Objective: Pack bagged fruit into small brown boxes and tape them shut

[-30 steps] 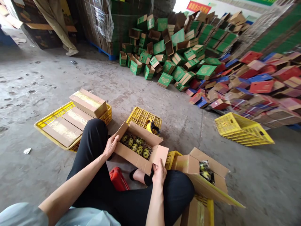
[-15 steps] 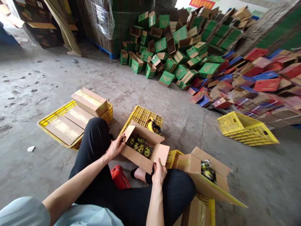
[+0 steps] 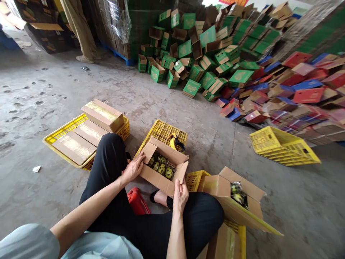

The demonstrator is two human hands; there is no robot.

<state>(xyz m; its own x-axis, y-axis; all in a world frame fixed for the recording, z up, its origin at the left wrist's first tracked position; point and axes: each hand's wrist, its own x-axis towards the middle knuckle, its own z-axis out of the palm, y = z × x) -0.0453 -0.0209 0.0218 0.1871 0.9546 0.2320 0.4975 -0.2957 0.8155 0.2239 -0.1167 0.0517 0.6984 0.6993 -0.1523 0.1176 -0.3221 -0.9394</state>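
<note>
An open, oblong brown cardboard box [image 3: 157, 182] is held between the person's knees, just beside a yellow latticed plastic crate [image 3: 167, 129]. Its left end is grasped by the left hand [image 3: 132, 168] and its right end flap by the right hand [image 3: 180, 196]. Inside, rounded yellow-green, dark-mottled items [image 3: 161, 169] are packed in clear, crinkled film. On the latticed crate, a yellow-and-black tape dispenser [image 3: 176, 142] is set. To the left, flat-topped brown cartons [image 3: 77, 146] sealed with shiny tape are carried by a shallow-rimmed yellow plastic basket [image 3: 61, 128]. Near the right knee, similar film-wrapped items [image 3: 238, 196] are contained in a flared, open brown carton [image 3: 242, 213]. Beyond, printed green cardboard boxes [image 3: 192, 88] are heaped on the grey concrete floor [image 3: 210, 133]; their pale print cannot be read.
</note>
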